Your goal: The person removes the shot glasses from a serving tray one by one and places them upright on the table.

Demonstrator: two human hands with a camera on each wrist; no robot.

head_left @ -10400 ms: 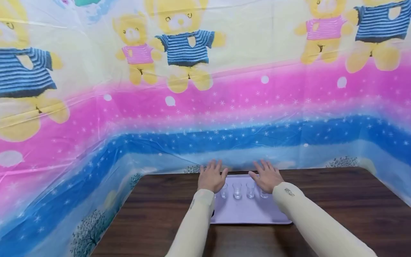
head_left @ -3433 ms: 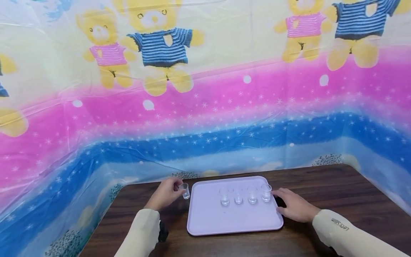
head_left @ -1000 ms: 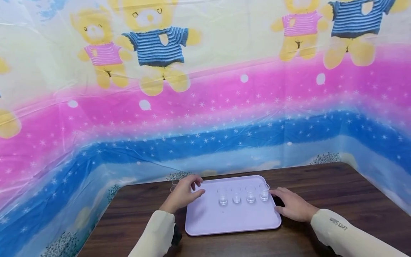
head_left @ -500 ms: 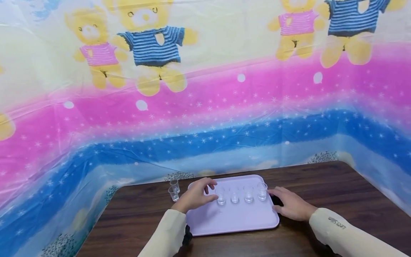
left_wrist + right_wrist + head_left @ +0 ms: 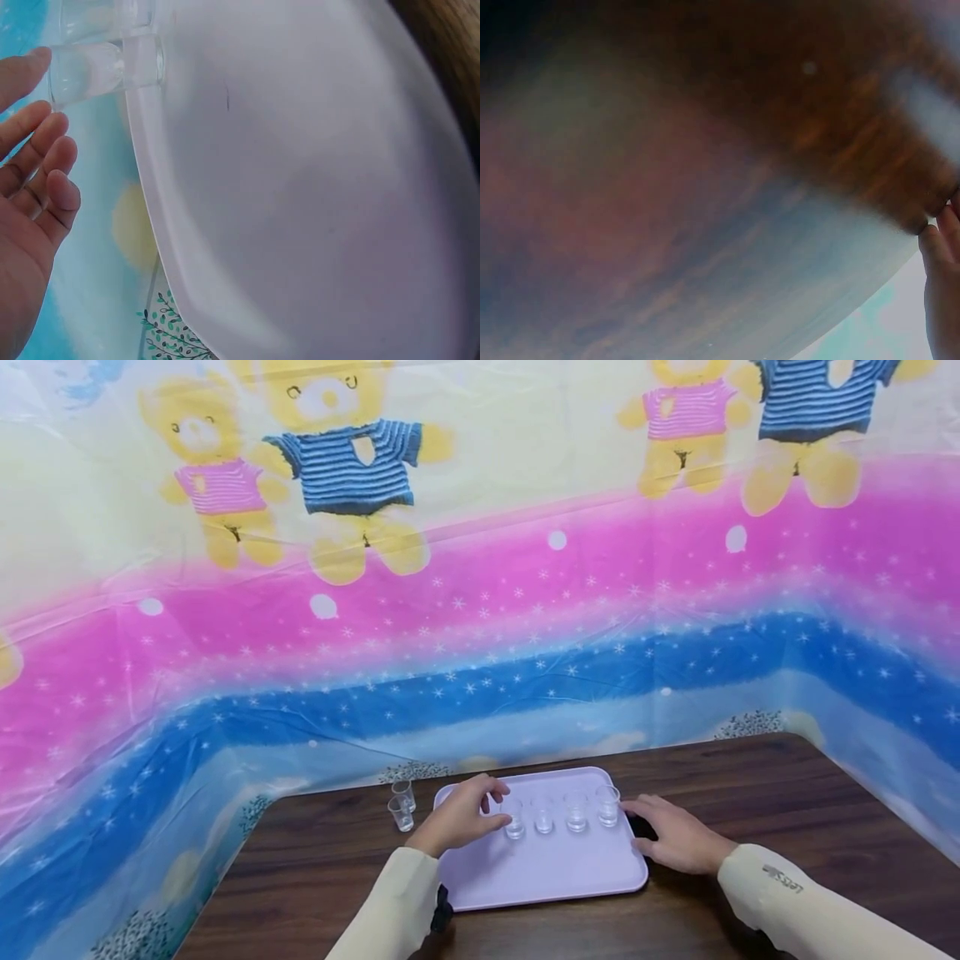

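Note:
Several clear shot glasses stand in a row on a pale lilac tray. My left hand reaches over the tray's left side, thumb and fingers spread on either side of the leftmost shot glass. In the left wrist view its thumb tip and index fingertip are right at that glass's rim, and the other fingers are loosely bent. My right hand rests at the tray's right edge with fingers relaxed, fingertips close to the rightmost shot glass. The right wrist view is blurred, catching only some fingers at its right edge.
Left of the tray, two more shot glasses stand on the dark wooden table, one front glass and one just behind. A printed bear curtain hangs behind the table's far edge.
Since 3.4 seconds ago my left hand has let go of a shot glass left of the tray and moved right to the leftmost glass on it. The right hand stays at the tray's edge.

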